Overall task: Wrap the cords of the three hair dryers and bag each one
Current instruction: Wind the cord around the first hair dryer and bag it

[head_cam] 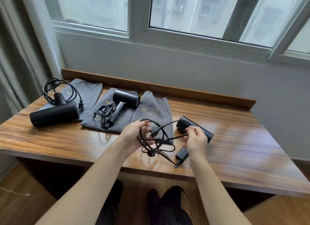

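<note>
Three black hair dryers lie on a wooden table (50, 137). The left dryer (54, 114) lies on a grey bag (88, 93) with its cord looped above it. The middle dryer (125, 100) rests on a second grey bag (124, 122), its cord bunched beside the handle. The right dryer (198, 129) lies beside a third grey bag (156, 110). My left hand (134, 137) grips loops of the right dryer's cord (161, 140). My right hand (196, 140) pinches a strand of the same cord above the dryer's handle (182, 153).
A raised wooden lip (167, 88) runs along the table's back edge against the wall under a window. A curtain (15, 73) hangs at the left. My legs are below the table's front edge, over a wooden floor.
</note>
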A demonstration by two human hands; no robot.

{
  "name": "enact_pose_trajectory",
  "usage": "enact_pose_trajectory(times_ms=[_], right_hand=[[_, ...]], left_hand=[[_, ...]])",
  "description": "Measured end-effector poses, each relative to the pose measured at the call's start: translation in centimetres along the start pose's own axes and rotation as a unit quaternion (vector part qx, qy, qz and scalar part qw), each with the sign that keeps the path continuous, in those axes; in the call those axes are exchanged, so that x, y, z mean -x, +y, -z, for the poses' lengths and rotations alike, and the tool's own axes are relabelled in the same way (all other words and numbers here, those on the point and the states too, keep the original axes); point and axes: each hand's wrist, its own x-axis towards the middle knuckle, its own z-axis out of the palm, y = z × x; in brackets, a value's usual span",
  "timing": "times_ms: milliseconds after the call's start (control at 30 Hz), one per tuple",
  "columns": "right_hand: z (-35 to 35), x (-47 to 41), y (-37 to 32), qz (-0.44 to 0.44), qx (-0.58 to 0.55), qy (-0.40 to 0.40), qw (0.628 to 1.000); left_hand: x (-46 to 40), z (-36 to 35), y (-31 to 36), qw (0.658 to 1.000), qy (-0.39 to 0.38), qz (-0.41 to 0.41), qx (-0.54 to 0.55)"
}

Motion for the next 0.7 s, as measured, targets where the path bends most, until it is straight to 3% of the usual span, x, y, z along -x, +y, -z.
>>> enact_pose_trajectory(times_ms=[167, 267, 467, 567, 700], right_hand=[[-1.0, -0.4, 0.8, -0.043, 0.007, -0.036, 0.998], [-1.5, -0.4, 1.0, -0.045, 0.023, -0.069, 0.996], [-2.1, -0.4, 1.5, -0.225, -0.127, -0.054, 0.965], [-2.2, -0.3, 1.7, -0.223, -0.075, -0.065, 0.97], [-2.0, 0.1, 1.8, -0.19, -0.011, -0.148, 0.97]], left_hand=[[1.0, -0.6, 0.7, 0.994, -0.09, -0.035, -0.054], [1.0, -0.7, 0.8, 0.985, -0.088, -0.091, -0.113], [0.7, -0.4, 0.9, 0.983, -0.105, -0.117, -0.09], [0.7, -0.5, 0.8, 0.981, -0.11, -0.137, -0.082], [0.8, -0.7, 0.5, 0.977, -0.131, -0.153, -0.069]])
